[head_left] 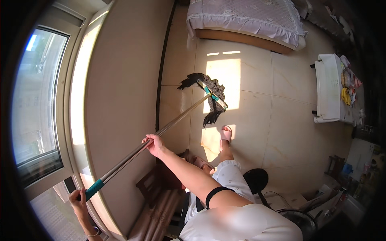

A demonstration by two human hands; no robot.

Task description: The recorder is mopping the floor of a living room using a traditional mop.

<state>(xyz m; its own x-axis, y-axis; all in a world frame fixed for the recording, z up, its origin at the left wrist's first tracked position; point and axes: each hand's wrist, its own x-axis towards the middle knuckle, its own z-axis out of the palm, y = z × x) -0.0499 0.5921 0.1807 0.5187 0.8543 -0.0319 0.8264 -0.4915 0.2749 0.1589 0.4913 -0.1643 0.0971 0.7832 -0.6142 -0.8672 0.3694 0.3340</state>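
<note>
A mop (183,115) with a long metal pole slants from the lower left up to the middle of the view. My left hand (79,199) is closed around the teal grip at the pole's upper end. Farther along, the fingers of my right hand (154,145) wrap the pole, with that arm stretched across my body. The mop's dark grey, shaggy head (217,89) lies spread on the tiled floor, partly in a patch of sunlight. A teal and pale clamp bar crosses its middle.
A wall and window (42,92) run along the left. Ahead is a bed (243,18) with a lace-edged cover. At right stands a white-covered table (330,90) holding bananas (345,96). A wooden bench (155,201) is beside my legs, and a dark round seat (255,180) is near.
</note>
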